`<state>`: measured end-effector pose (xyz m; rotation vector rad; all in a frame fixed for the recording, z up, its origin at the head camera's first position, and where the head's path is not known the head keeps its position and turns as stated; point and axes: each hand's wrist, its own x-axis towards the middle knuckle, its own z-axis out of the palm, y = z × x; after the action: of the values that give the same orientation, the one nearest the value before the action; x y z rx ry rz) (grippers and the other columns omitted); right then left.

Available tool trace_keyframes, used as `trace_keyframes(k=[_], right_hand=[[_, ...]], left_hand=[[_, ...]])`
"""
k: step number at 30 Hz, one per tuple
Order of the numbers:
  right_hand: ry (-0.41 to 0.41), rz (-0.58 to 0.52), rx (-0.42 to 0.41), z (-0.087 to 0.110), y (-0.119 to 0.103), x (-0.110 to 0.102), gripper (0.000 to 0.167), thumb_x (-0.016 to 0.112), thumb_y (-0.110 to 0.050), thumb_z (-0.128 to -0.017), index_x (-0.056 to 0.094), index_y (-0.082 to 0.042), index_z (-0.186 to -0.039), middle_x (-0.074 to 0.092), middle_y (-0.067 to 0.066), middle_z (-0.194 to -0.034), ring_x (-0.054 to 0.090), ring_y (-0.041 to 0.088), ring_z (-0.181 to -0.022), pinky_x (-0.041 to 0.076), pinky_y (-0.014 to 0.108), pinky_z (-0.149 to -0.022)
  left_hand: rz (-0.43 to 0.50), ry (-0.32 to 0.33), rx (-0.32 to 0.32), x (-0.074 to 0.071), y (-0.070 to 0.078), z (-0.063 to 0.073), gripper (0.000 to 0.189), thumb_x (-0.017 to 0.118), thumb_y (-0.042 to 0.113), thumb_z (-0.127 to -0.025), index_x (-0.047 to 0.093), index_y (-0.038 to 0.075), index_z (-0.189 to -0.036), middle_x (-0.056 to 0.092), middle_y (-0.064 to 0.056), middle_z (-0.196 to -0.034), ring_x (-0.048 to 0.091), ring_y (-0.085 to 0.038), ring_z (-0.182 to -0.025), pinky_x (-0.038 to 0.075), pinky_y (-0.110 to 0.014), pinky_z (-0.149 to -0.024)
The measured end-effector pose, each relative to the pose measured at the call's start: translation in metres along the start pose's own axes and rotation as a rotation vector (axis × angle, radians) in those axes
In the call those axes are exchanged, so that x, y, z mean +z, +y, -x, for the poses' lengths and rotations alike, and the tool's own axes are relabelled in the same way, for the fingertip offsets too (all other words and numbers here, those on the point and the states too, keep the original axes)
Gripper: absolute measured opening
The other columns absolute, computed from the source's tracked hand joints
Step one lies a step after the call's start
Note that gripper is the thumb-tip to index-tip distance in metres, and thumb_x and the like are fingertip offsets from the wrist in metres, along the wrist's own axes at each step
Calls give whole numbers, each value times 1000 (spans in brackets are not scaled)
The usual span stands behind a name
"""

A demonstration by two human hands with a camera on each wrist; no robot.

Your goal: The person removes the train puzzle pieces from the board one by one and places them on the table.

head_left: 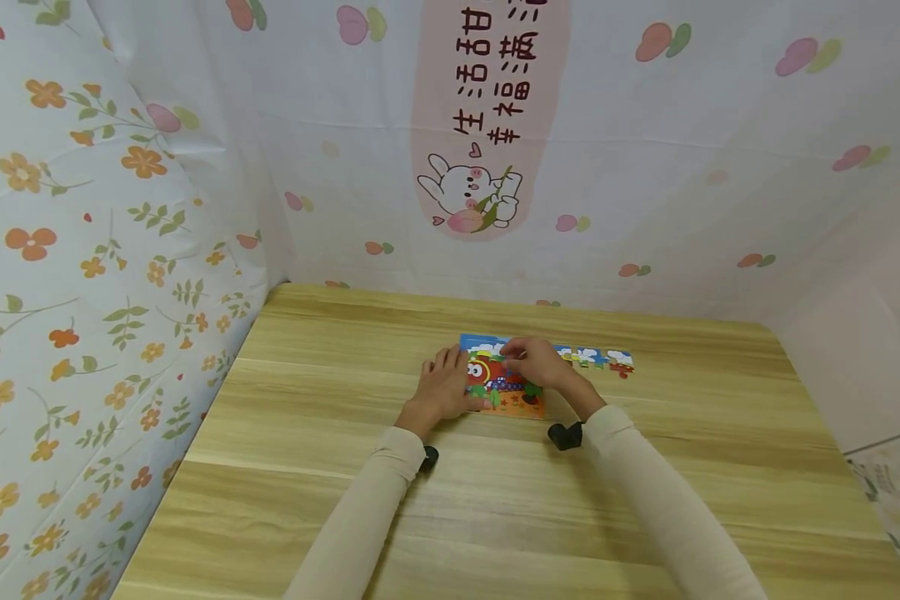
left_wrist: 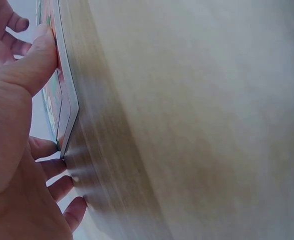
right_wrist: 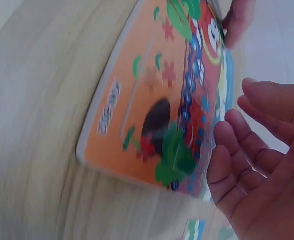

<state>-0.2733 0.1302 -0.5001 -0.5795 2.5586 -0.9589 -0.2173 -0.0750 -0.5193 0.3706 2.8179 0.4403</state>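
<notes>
"What's being worn?"
"A plain cream left sleeve (head_left: 356,517) and a matching right sleeve (head_left: 671,504), both long"
"Anything dark?"
"A small black piece (head_left: 430,459) by the left cuff (head_left: 402,446), and a larger, angular black block (head_left: 565,436) by the right cuff (head_left: 607,422)"

A wood-grain table (head_left: 270,467) stands beside flowered walls (head_left: 142,162).

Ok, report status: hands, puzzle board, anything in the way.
Left hand at left edge of puzzle board; right hand over its upper right, grip unclear. Board on table, partly hidden by hands. Loose pieces to the right.
</notes>
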Motion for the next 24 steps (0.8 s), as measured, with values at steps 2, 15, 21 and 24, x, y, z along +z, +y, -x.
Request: trace_keyframes(k=[2, 15, 21, 24], right_hand=[[-31, 22, -15, -3, -3, 4, 29, 57, -12, -100, 64, 1, -124, 67, 18, -113, 65, 32, -102, 53, 44, -85], [-138, 45, -113, -12, -15, 17, 32, 62, -6, -96, 62, 8, -125, 73, 14, -95, 58, 12, -65, 50, 29, -68], [-132, 59, -25, -13, -22, 18, 30, 57, -8, -98, 60, 6, -125, 70, 14, -91, 56, 16, -65, 46, 30, -65], [-115, 64, 1, -14, -22, 20, 27, 55, -8, -99, 60, 5, -122, 68, 13, -94, 57, 16, -70, 47, 31, -67]], left_hand=[[-1, -1, 2, 1, 0, 0, 103, 63, 66, -86, 21, 5, -157, 17, -15, -164, 19, -32, -149, 26, -52, -113], [-9, -14, -1, 1, -1, -2, 103, 62, 65, -87, 19, 5, -158, 15, -13, -165, 17, -31, -150, 24, -53, -115], [-17, -25, -9, 2, -2, -4, 104, 62, 66, -86, 18, 6, -158, 14, -11, -165, 17, -30, -150, 24, -52, -114], [-17, -20, -8, 2, -1, -4, 104, 63, 66, -86, 19, 6, -158, 14, -11, -165, 18, -30, -149, 25, -51, -114]])
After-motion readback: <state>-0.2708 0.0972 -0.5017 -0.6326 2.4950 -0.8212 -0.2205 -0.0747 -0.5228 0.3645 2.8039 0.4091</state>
